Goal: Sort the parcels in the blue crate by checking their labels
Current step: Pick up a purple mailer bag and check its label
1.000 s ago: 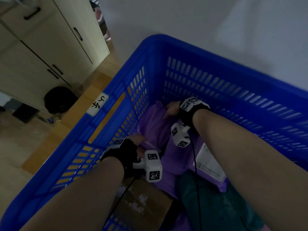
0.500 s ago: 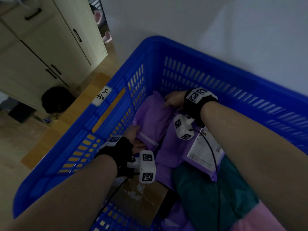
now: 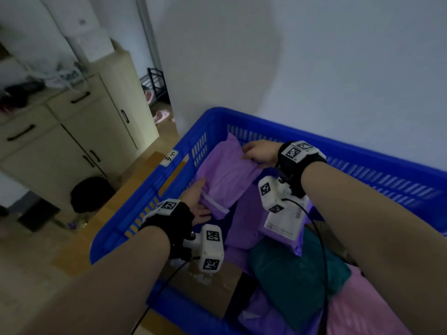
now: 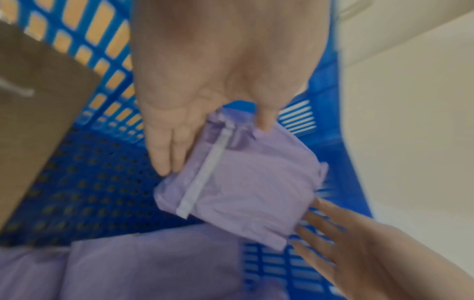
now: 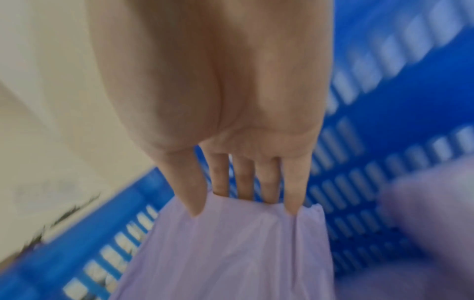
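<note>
Pinching purple parcel (image 3: 226, 174), left hand (image 3: 197, 201), right hand (image 3: 260, 153), thumbs over fingers

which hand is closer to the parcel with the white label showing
Right. The right hand holds a purple parcel above the labelled parcel; the left hand holds it farther away.

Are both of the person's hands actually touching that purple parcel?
Touching. In the left wrist view the left hand pinches the purple parcel at its sealed end; in the right wrist view the right hand pinches its other edge.

smooth plastic parcel (image 3: 227, 175), slotted plastic crate (image 3: 362, 165)
</note>
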Motion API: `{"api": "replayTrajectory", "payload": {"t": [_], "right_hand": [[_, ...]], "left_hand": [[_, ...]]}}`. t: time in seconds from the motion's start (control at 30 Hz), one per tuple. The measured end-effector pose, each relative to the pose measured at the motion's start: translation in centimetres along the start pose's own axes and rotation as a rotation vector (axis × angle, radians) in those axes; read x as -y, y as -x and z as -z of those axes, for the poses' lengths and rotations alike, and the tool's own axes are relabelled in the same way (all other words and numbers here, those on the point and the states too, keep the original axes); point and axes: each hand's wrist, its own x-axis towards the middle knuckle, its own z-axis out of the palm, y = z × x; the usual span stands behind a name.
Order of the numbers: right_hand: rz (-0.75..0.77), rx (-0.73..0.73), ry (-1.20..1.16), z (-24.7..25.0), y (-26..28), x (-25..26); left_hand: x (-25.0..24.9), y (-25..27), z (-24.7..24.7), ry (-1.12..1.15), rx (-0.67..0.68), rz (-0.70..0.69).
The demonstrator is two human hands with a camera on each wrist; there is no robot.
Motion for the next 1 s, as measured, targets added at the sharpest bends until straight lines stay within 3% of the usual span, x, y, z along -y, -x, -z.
{"api": "replayTrajectory", "payload": {"t": [0.1, 0.27, 0.63, 1.0], "right_hand": [[0.001, -0.090, -0.150, 1.0, 2.2, -0.5], [-0.059, -0.121, -0.518, 2.4, 5.9, -1.9], [0.103, -0.274, -1.007, 3.2, 11.1, -5.4], [0.006, -0.323, -0.962, 2.9, 13.2, -6.9]], "left_hand": [[-0.5, 1.8, 0.0, -0.078, 0.034, -0.078], [-1.7, 3.5, -0.4, -0.034, 0.060, -0.132], [-3.1, 4.7, -2.1, 0.046, 0.089, -0.205], [-3.7, 5.3, -2.8, -0.102, 0.091, -0.300]]}}
